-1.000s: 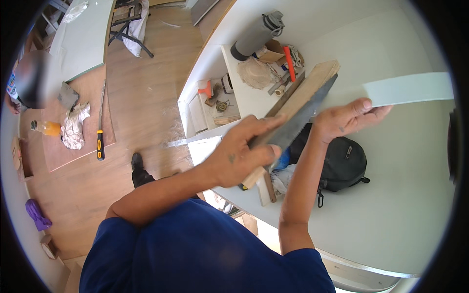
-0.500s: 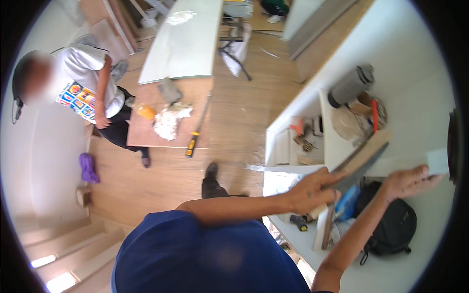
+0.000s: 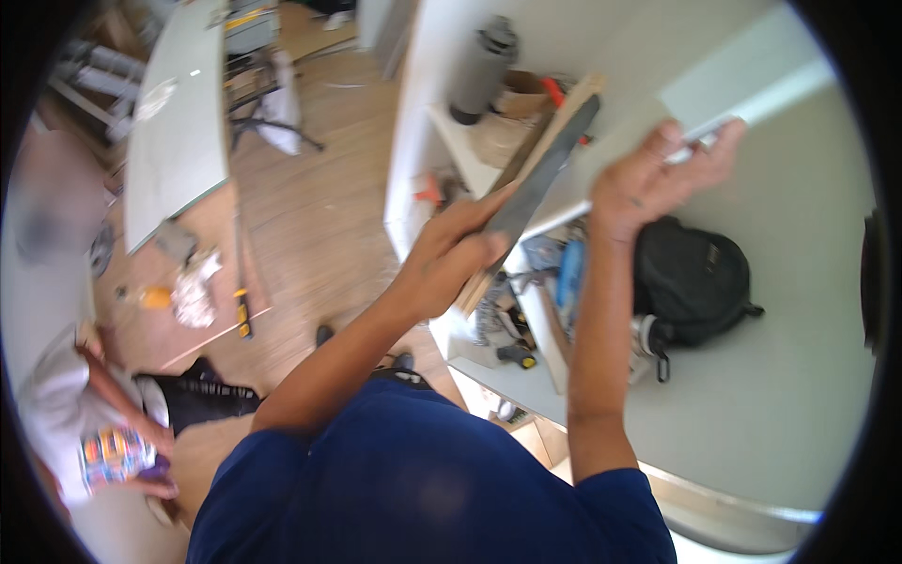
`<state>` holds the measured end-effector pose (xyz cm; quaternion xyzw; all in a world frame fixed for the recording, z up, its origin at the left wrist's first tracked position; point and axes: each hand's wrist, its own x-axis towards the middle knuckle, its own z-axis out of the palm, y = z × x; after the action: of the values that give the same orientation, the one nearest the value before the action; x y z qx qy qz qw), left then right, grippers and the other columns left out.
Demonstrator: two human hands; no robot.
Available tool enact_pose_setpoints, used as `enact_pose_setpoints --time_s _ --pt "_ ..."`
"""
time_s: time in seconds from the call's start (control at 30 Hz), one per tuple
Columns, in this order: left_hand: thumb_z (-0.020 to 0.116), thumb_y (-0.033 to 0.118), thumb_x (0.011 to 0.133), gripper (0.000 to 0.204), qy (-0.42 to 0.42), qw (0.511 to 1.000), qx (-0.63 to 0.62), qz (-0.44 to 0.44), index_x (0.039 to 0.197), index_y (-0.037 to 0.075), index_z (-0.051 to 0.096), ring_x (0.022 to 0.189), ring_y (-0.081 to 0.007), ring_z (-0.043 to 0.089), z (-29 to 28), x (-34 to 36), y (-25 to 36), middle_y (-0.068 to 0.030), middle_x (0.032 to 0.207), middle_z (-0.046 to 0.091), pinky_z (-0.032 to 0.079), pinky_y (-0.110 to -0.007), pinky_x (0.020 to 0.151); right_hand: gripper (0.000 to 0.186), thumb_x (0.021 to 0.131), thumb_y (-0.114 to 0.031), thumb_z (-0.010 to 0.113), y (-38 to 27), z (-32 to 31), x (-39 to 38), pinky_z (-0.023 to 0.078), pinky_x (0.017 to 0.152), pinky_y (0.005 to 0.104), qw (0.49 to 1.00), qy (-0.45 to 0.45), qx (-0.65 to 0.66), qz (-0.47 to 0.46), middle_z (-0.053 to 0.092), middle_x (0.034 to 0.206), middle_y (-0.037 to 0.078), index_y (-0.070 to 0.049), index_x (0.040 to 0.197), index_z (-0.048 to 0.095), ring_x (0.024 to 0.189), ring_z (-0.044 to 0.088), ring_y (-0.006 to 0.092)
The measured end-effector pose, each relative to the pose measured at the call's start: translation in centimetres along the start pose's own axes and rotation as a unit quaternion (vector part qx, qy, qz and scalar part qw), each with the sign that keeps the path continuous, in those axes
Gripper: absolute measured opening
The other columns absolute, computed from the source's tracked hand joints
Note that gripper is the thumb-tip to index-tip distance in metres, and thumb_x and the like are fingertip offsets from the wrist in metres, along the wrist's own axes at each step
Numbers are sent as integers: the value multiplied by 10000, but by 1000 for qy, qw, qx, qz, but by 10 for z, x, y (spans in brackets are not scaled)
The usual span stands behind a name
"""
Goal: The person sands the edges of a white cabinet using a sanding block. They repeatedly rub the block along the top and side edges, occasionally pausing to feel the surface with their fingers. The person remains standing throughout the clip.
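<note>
My left hand [image 3: 449, 256] is closed round a long wooden board [image 3: 573, 103] with a dark grey strip [image 3: 540, 188] along one face. The board slants up and away, in front of the open shelf unit. Higher and to the right, my right hand [image 3: 658, 183] is raised with its thumb and fingers on either side of the edge of a white panel [image 3: 733, 75]. How far the panel extends past the view's rim is hidden. A black backpack [image 3: 695, 282] rests beside my right forearm.
A grey cylinder [image 3: 484, 70] stands on the white shelf unit [image 3: 460, 150]. A yellow-black power tool [image 3: 515, 355] lies lower down. At left, a worktable [image 3: 178, 113] carries a white-stained cloth [image 3: 195, 291] and a yellow-handled tool [image 3: 243, 315]. A person [image 3: 75, 404] is at its near side.
My view has swung to the right. My left hand has tilted the board more steeply. My right hand has gone from flat fingers near the panel to fingers curled at its edge.
</note>
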<state>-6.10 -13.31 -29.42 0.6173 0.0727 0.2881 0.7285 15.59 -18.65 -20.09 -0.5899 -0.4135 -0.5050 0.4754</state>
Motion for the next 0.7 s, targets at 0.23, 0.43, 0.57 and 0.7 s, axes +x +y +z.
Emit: enact_pose_setpoints --time_s 0.23,0.43,0.57,0.7 --pt "597 300 961 706 -19 995 -6 -103 1583 -27 532 909 -144 600 -1 66 -30 -80 1003 667 480 -290 832 772 1153 -424 502 -14 3 8 333 1203 513 997 -21 66 17 263 1618 303 96 1647 215 1452 373 400" --pt "609 289 949 692 13 996 -92 -6 1573 -5 554 920 -134 609 -5 39 -39 -75 1014 648 485 -289 813 752 1159 -399 482 -4 -3 5 313 1206 554 996 -35 72 26 285 1612 314 101 1646 204 1467 356 428" --pt "675 280 920 717 4 1000 -2 17 1590 58 552 1119 -204 581 9 -11 -19 -107 1106 597 465 -370 989 719 1178 -411 431 -17 0 10 395 1180 465 995 -55 78 -2 287 1605 293 87 1647 208 1435 446 364" --pt "696 297 922 682 29 998 -45 -46 1545 36 599 1091 -205 607 8 14 -75 -123 1106 608 469 -348 983 719 1177 -466 424 -23 -2 11 410 1181 455 996 -50 73 14 346 1579 294 87 1607 265 1442 459 340"
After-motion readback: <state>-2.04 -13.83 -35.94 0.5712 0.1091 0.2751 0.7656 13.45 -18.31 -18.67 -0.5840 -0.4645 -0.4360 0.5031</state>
